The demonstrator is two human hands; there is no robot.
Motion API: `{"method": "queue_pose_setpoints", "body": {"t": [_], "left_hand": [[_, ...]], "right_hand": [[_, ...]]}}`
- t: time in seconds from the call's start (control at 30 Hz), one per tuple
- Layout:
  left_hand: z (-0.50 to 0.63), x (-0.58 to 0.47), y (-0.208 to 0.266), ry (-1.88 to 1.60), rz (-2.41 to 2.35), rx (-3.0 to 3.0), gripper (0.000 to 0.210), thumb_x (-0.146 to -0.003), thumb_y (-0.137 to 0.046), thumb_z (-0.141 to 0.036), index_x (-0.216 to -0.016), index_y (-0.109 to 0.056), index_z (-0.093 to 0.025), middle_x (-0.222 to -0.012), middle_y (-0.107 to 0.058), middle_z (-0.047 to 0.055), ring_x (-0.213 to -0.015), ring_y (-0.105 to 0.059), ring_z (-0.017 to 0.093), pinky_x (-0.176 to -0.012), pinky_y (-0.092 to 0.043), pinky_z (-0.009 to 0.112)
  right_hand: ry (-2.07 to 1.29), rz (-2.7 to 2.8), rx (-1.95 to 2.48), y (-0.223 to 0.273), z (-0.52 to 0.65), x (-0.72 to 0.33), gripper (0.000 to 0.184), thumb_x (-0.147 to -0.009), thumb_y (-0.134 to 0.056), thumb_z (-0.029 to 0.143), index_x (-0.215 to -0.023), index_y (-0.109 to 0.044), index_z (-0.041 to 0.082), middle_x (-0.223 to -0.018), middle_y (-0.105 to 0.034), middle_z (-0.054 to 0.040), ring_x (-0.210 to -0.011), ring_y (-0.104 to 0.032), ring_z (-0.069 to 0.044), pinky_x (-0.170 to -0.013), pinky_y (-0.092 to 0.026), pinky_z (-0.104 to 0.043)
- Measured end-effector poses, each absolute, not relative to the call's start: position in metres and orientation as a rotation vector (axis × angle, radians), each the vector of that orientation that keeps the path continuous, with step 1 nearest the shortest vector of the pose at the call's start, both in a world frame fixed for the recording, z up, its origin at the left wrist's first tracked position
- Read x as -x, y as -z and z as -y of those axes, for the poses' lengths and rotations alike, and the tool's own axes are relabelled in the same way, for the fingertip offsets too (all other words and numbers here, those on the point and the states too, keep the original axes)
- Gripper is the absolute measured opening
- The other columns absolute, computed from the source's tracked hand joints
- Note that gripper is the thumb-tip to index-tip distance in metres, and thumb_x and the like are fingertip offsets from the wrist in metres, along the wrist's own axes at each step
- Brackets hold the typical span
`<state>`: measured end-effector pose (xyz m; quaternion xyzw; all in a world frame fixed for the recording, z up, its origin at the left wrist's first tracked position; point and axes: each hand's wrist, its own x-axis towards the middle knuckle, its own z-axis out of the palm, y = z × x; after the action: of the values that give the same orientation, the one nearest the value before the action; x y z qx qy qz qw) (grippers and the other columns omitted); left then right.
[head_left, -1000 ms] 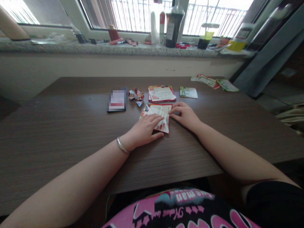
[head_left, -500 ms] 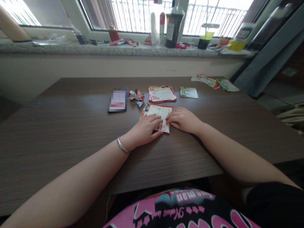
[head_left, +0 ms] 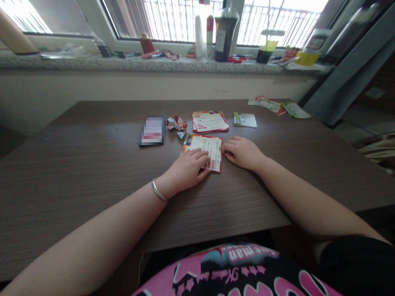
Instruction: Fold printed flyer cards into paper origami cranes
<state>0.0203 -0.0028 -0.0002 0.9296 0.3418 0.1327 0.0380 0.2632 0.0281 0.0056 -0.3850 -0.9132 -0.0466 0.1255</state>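
Head view: a brown wood-grain table (head_left: 77, 164) extends below a grey speckled stone windowsill (head_left: 173, 63). Both bare forearms reach inward from the table's near side. The left hand (head_left: 185, 168) lies palm down, fingers extended and loosely spread, grasp unclosed. The right hand (head_left: 242, 152) is palm down with fingers curled; whether they pinch anything cannot be told.

A rectangular white paper card with red borders and printed text (head_left: 213, 149) lies at the table's middle, between the hands. The left fingers cover its left and lower portion; the right fingertips sit at its right edge. A stack of similar red-bordered cards (head_left: 210, 121) lies nearer the table's far edge.

Containers stand on the windowsill, beyond the table's far edge: a tall dark bottle with a pale label (head_left: 221, 41), contents indistinct; toward the table's far right corner, a clear bottle, yellow in its lower part (head_left: 308, 57), and a small cup, dark below and yellow-green above (head_left: 264, 53).
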Motion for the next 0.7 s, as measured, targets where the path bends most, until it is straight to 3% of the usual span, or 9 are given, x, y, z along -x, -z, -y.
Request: {"method": "queue_pose_setpoints", "body": {"t": [0.17,0.23,0.33,0.5,0.7], "left_hand": [[-0.004,-0.015,-0.003,-0.379,-0.928,-2.792,0.029,-0.097,-0.042,-0.039,-0.104,-0.062,-0.02,-0.131,-0.06,0.007,-0.126,-0.052,0.024,-0.116,-0.027,0.051],[-0.007,-0.013,-0.003,-0.382,-0.893,-2.779,0.025,-0.096,-0.046,-0.037,-0.108,-0.062,-0.022,-0.127,-0.063,0.005,-0.126,-0.052,0.023,-0.12,-0.019,0.052],[-0.009,-0.013,-0.001,-0.401,-0.886,-2.775,0.029,-0.093,-0.051,-0.035,-0.117,-0.06,-0.022,-0.125,-0.065,0.005,-0.132,-0.047,0.024,-0.121,-0.015,0.051],[-0.01,-0.014,0.006,-0.415,-0.875,-2.779,0.025,-0.093,-0.052,-0.034,-0.114,-0.061,-0.023,-0.13,-0.062,0.004,-0.135,-0.042,0.028,-0.115,-0.025,0.056],[-0.016,-0.011,0.008,-0.599,-0.953,-2.833,0.023,-0.096,-0.049,-0.03,-0.101,-0.07,-0.022,-0.114,-0.068,0.005,-0.109,-0.059,0.022,-0.1,-0.043,0.04]], "right_hand": [[0.081,2.57,1.04,-0.004,-0.028,-0.264,0.02,-0.082,-0.058,0.019,-0.101,-0.065,0.019,-0.11,-0.068,-0.0097,-0.105,-0.059,-0.026,-0.093,-0.047,-0.043],[0.037,2.572,0.897,-0.002,-0.03,-0.267,0.021,-0.084,-0.06,0.024,-0.104,-0.067,0.022,-0.12,-0.067,-0.0069,-0.116,-0.055,-0.026,-0.102,-0.043,-0.045],[-0.017,2.559,0.793,0.0,-0.033,-0.271,0.014,-0.088,-0.059,0.03,-0.095,-0.071,0.026,-0.117,-0.069,-0.0024,-0.12,-0.055,-0.024,-0.104,-0.042,-0.045],[-0.235,2.597,0.671,-0.001,-0.035,-0.27,0.015,-0.09,-0.059,0.03,-0.09,-0.073,0.025,-0.099,-0.074,-0.002,-0.104,-0.063,-0.02,-0.095,-0.047,-0.037],[-0.465,2.503,0.994,-0.003,-0.028,-0.267,0.012,-0.084,-0.065,0.031,-0.087,-0.072,0.021,-0.084,-0.073,-0.0028,-0.078,-0.065,-0.016,-0.074,-0.049,-0.029]]}}
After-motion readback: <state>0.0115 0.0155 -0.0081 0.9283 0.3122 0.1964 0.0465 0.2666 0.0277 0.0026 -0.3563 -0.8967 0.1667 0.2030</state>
